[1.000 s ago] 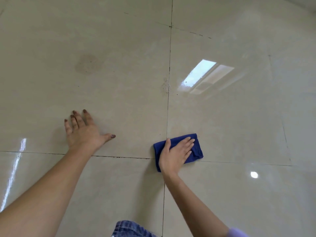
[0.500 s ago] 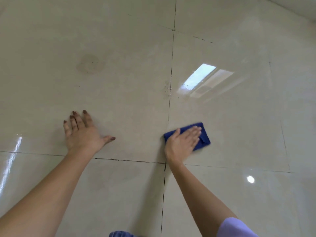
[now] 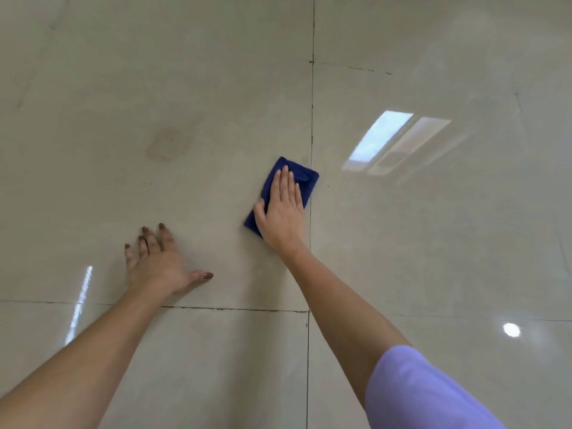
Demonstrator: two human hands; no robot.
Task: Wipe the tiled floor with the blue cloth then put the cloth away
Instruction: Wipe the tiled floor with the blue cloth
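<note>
A folded blue cloth (image 3: pixel 305 178) lies flat on the glossy beige tiled floor (image 3: pixel 433 243), just left of a vertical grout line. My right hand (image 3: pixel 283 212) presses flat on the cloth with fingers stretched forward, covering most of it. My left hand (image 3: pixel 158 261) rests palm down on the tile to the lower left, fingers spread, holding nothing. A faint brownish stain (image 3: pixel 167 144) marks the tile beyond the left hand.
Dark grout lines (image 3: pixel 312 103) cross the floor, one vertical and one horizontal below my hands. A window reflection (image 3: pixel 393 142) shines on the right tile. A lilac sleeve (image 3: pixel 424 394) shows at the lower right.
My right hand has pushed the cloth forward and slightly left, over the vertical grout line onto the left tile. The left hand stays planted on the floor.
</note>
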